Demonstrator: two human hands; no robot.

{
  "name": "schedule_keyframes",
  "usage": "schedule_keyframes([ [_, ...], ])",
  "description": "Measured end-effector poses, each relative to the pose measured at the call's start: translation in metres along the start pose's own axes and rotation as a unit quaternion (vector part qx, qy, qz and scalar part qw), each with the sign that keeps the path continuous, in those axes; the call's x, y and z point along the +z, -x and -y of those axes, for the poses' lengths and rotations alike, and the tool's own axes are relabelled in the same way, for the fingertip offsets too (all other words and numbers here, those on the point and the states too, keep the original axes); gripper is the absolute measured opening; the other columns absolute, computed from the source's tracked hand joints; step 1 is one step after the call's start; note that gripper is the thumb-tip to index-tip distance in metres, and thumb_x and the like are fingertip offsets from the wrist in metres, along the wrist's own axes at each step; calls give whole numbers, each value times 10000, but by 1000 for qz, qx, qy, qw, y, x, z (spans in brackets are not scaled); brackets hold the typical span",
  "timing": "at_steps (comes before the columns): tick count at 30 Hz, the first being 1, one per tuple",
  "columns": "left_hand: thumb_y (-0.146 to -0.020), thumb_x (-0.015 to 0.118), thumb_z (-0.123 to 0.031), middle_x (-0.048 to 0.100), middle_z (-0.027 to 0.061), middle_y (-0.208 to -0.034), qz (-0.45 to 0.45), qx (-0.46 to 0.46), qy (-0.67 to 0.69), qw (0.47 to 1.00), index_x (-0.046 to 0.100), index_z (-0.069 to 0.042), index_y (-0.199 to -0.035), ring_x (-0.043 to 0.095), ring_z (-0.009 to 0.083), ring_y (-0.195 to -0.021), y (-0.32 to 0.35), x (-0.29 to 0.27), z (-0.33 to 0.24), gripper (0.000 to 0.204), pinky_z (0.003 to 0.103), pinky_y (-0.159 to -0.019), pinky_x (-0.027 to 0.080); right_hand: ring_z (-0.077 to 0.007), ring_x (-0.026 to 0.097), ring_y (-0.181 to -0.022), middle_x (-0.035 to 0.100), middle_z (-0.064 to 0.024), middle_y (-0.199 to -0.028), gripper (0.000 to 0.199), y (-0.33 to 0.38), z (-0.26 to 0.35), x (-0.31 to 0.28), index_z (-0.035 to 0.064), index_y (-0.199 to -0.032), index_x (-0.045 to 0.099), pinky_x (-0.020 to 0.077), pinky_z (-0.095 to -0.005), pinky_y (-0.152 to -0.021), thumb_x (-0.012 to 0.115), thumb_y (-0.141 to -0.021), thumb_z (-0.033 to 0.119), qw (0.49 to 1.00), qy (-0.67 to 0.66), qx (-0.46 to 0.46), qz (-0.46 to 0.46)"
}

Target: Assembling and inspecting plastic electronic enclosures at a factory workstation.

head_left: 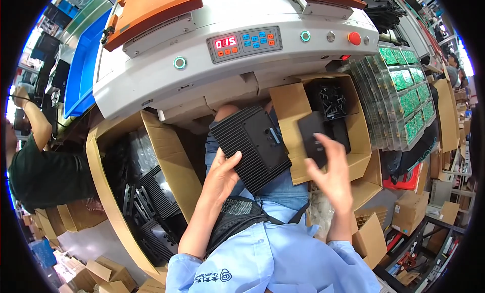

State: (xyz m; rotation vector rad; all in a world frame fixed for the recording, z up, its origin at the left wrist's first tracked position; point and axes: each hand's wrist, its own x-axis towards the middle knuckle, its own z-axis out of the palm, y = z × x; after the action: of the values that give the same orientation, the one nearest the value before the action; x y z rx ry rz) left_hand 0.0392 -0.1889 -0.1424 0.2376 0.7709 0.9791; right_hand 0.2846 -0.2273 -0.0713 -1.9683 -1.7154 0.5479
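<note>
A black finned metal housing is tilted above my lap, its ribs along the left and a flat recessed area towards the right. My left hand grips its lower left edge, thumb on top. To the right, a thin black rectangular panel stands at a slant over the edge of a cardboard box. The fingers and thumb of my right hand are at the panel's right side and appear to hold it; the hand is slightly blurred. Small black parts lie inside that box.
On the left, an open cardboard box contains several black finned housings and clear plastic bags. Ahead stands a white machine with a control panel and orange plates. Stacked clear trays of green circuit boards stand at right. Another person works at far left.
</note>
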Motion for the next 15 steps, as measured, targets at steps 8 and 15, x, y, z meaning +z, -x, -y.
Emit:
schedule_keyframes([
  [8,-914,554,-78,515,81,-1250,16,40,-9,999,383,-78,-1319,525,202,-1157,23,22,-10,439,382,-970,463,-383,454,-1117,433,-209,-1244,554,-7,49,57,178,-1296,526,390,-451,-957,704,-771,179,985,24,-172,-18],
  [15,-904,569,-87,534,85,-1234,10,85,-41,996,418,-54,-1295,523,199,-1158,45,15,-10,420,374,-976,451,-382,454,-1117,435,-208,-1252,519,12,52,50,185,-1293,547,399,-435,-946,699,-797,203,981,9,-195,2],
])
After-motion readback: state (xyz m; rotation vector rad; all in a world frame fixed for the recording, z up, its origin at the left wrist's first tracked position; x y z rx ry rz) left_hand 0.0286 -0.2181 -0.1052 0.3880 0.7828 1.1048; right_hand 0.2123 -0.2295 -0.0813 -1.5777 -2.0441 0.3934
